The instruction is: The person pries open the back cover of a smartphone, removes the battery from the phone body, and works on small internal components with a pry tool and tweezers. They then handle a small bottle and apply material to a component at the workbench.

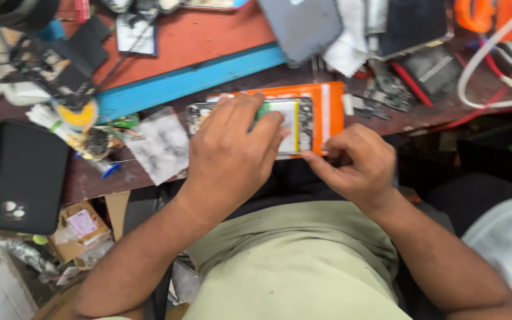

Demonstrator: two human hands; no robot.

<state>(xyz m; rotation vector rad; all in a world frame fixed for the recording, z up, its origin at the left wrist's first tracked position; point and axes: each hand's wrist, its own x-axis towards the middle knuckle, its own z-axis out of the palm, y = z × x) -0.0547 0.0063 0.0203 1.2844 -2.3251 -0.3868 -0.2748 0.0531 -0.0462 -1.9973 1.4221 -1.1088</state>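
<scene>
Okay, head view, looking down at a cluttered repair counter (167, 35) with a red-brown top and a blue front edge. Left hand (232, 148) lies palm-down over an opened smartphone (294, 121), fingers (271, 121) curled and pressing on its exposed inside; a bit of green shows under the fingertips, can't tell what it is. So the left hand is closed down on the phone, not lifting it. Phone lies flat on an orange mat (333, 106) at the near edge of the counter, right in front of the person's body; its pale battery area and dark board strip show beside the left hand. Right hand (360, 163) is loosely curled at the near right corner of the orange mat, thumb and forefinger pinched together at the phone's lower edge; whether they grip the phone or a small tool, cannot tell. Both hands are close, not touching each other.

Around: grey crumpled cloth (161, 145) just left of the left hand; solder spool (78, 115) with yellow centre further left; black phone case (28, 175) at far left, well apart. White cable (475, 77) loops at the right, near orange cables (481, 13) at the top corner. Dark phone back cover (300, 26) lies behind the mat. Person wears a light green shirt (297, 266).
</scene>
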